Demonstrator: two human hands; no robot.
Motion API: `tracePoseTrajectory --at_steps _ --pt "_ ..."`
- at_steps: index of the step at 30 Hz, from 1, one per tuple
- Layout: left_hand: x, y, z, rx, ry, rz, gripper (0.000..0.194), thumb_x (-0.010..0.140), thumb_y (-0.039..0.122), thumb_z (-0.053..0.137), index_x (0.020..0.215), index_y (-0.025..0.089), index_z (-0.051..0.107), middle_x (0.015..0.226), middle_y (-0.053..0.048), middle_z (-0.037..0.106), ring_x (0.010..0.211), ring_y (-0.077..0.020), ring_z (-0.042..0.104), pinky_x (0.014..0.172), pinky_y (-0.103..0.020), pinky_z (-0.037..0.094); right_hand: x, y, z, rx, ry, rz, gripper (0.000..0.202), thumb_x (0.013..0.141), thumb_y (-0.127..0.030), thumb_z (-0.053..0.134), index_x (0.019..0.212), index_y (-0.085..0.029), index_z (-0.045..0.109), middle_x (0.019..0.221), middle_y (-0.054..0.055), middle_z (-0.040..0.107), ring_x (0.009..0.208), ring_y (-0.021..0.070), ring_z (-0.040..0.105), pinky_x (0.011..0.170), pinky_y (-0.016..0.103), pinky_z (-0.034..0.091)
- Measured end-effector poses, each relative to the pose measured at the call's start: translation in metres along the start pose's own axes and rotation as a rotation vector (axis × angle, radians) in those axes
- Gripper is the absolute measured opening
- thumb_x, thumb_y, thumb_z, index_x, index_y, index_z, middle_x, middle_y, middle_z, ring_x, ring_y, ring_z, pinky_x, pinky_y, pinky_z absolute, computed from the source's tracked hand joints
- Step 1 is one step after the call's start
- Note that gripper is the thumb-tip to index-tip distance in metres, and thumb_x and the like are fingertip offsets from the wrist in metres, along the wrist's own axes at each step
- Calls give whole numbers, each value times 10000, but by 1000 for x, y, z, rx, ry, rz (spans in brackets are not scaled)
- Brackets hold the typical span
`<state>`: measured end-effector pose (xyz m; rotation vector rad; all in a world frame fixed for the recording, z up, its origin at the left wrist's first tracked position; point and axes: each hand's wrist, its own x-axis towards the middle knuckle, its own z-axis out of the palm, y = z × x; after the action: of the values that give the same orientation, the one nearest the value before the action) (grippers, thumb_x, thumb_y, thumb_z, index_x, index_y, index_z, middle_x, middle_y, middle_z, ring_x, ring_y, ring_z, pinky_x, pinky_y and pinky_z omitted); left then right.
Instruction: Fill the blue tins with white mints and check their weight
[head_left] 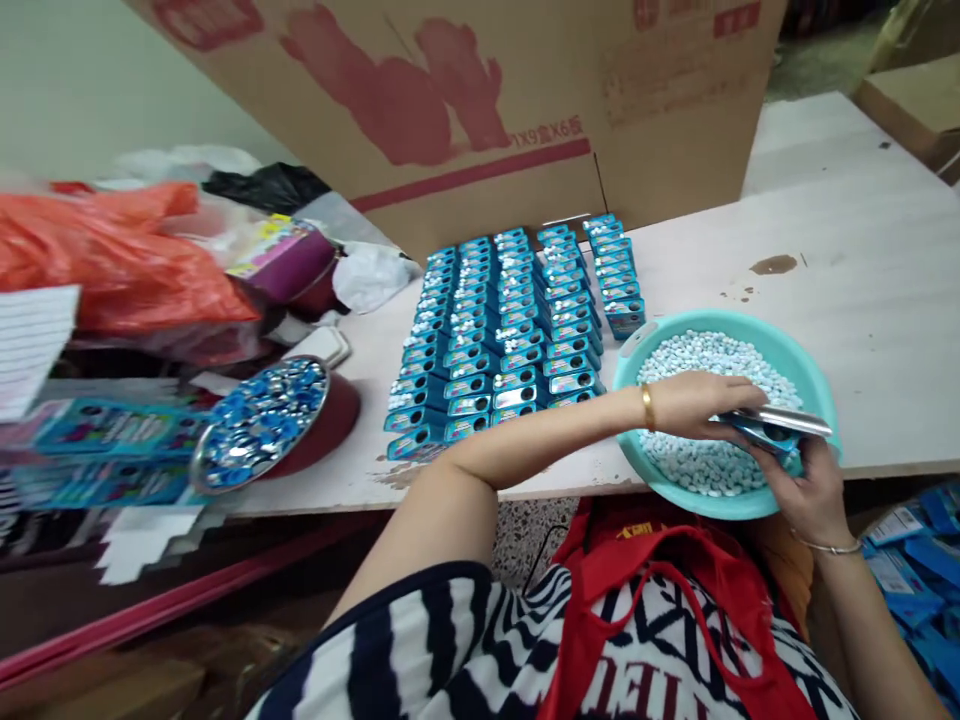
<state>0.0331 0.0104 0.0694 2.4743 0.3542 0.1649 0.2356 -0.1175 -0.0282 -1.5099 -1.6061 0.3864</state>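
A turquoise plastic basin (823, 395) holds a heap of small pale blue and white pellets (712, 352), which look like candies. Over it, my left hand (694, 403) has its fingers closed on a shiny metal piece (802, 418), which looks like a scoop. My right hand (806, 495) grips a small blue box (769, 436) just under the metal piece. The two hands nearly meet, so the box's opening is largely hidden. Left of the basin, several rows of upright blue boxes (517, 355) stand on the table, many with pellets showing at their tops.
Behind the rows rises a large cardboard carton (517, 110). A dark red bowl (341, 412) of shiny blue wrapped pieces stands at left, beside stacked blue packs (112, 430) and orange plastic bags (112, 260). More blue boxes (911, 570) lie below the table's right edge.
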Motion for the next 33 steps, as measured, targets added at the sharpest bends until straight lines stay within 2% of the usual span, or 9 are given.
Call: tracePoseTrajectory --at_steps 2,5,9,12,17,21,25,28,33 --pt "-4 -2 4 -47 32 -5 309 941 310 586 1204 159 527 1208 -129 629 1058 -201 615 858 -292 493 1 1 2 52 23 -13 566 789 -457 739 1267 -217 554 1110 110 678 1012 302 663 883 485 536" --pt "-22 -6 -17 -40 203 -52 302 922 296 603 1181 159 530 1172 -119 640 1052 -192 605 890 -297 481 4 -3 2 175 61 -37 809 762 -409 776 1446 -228 384 1287 140 612 1181 313 605 1017 537 475" --pt "-61 -27 -65 124 488 -331 258 863 284 637 1076 163 557 1053 -80 644 945 -191 587 839 -315 458 8 -9 0 109 46 -42 539 834 -401 699 1318 -220 545 1218 122 657 1237 314 571 1077 562 421" --pt "-85 -52 -82 245 513 -569 216 823 276 644 986 160 561 942 -46 626 832 -173 552 738 -287 411 8 -8 -1 73 39 -50 433 852 -385 680 1244 -221 601 1112 100 697 1166 298 616 1057 549 442" --pt "-99 -85 -76 220 463 -807 280 813 359 648 974 146 565 847 -20 589 736 -145 495 659 -252 340 6 -5 1 102 56 -9 437 851 -378 678 1250 -222 594 1096 97 697 1097 289 644 1007 548 480" --pt "-104 -98 -80 191 464 -852 318 800 409 650 971 153 576 797 2 564 705 -141 476 638 -250 333 6 -5 0 84 45 -24 397 862 -366 670 1225 -219 608 1086 94 704 1081 282 646 989 535 489" --pt "-107 -108 -82 257 334 -893 324 769 417 689 940 158 595 801 -5 575 720 -154 497 631 -252 328 6 -6 -1 67 49 -44 395 863 -348 674 1226 -210 607 1058 91 707 1044 274 656 971 514 499" --pt "-101 -119 -67 291 229 -908 346 769 410 703 986 161 601 869 -28 616 789 -184 552 672 -254 373 8 -8 -1 48 43 -81 392 861 -345 678 1221 -204 610 1035 90 710 1014 270 661 944 490 512" --pt "-87 -129 -34 334 265 -932 405 812 335 677 1149 142 563 1185 -136 587 1007 -263 590 808 -315 442 11 -14 -1 -4 40 -119 370 865 -344 676 1199 -197 618 1014 93 711 977 263 660 909 462 520"
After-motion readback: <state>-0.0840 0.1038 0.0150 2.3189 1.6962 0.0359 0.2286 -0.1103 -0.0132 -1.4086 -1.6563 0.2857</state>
